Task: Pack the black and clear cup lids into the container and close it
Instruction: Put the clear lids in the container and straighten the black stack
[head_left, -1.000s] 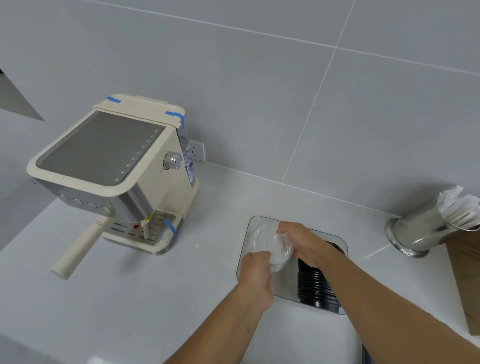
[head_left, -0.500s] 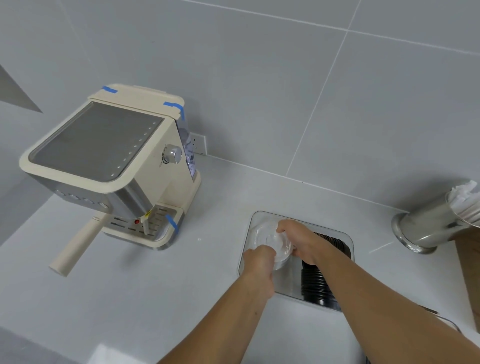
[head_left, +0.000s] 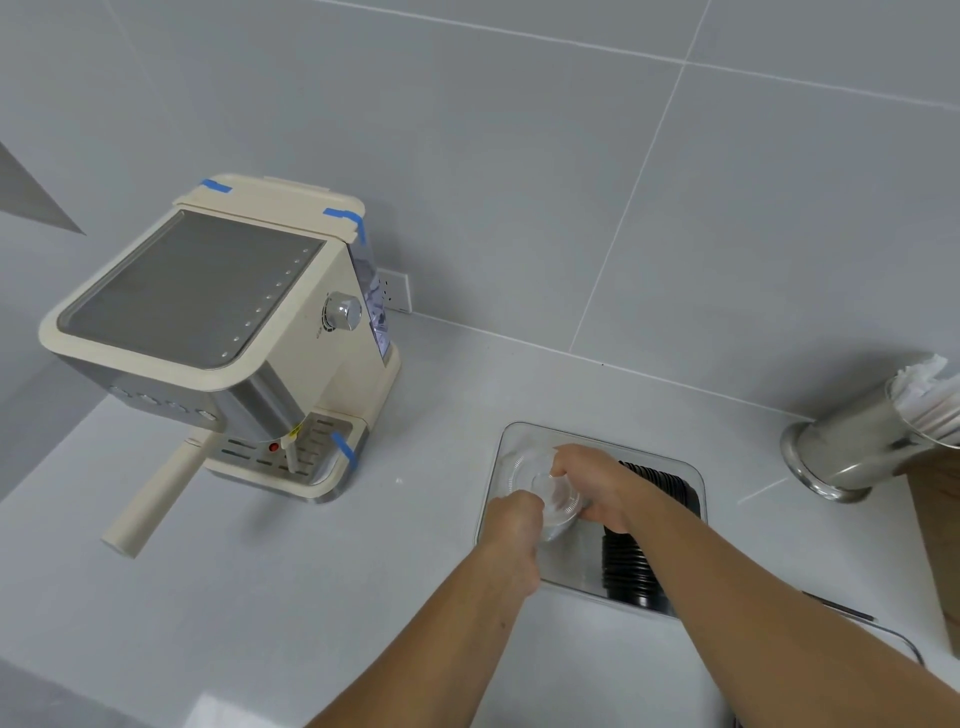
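A clear rectangular container stands on the white counter near the wall. A row of black cup lids lies on edge along its right side, partly hidden by my right forearm. In the left half of the container both hands hold a stack of clear cup lids. My left hand grips the near end of the stack. My right hand grips its far right side from above.
A cream espresso machine with blue tape and a long handle stands at the left. A steel canister with white paper packets is at the right, beside a brown box edge. A clear lid's rim shows near my right arm.
The view has tilted slightly. Both hands stay on the clear lid stack, which has sunk a little lower into the left half of the container.
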